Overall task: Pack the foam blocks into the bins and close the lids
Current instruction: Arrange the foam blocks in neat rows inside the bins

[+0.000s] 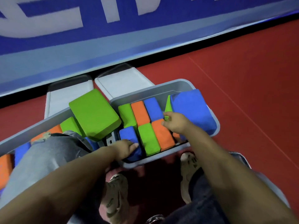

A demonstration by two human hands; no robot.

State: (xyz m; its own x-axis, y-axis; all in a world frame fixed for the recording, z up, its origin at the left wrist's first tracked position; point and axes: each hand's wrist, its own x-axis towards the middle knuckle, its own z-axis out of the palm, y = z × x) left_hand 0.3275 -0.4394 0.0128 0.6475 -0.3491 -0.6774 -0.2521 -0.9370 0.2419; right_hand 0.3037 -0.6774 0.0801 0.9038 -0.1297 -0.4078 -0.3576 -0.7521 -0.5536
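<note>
Pressing blocks down so the lid can shut later, the left hand [125, 147] curls its fingers around a blue block [129, 135] at the near corner of the right bin [182, 84], in the frame's centre. The right hand [175, 122] pinches a small green piece [166, 118] among snug green, orange and blue blocks.

Two open grey bins [191, 85] sit side by side on red floor, packed with green, orange and blue foam blocks [159, 135]; a large green block [93, 113] lies tilted across their adjoining rims.
</note>
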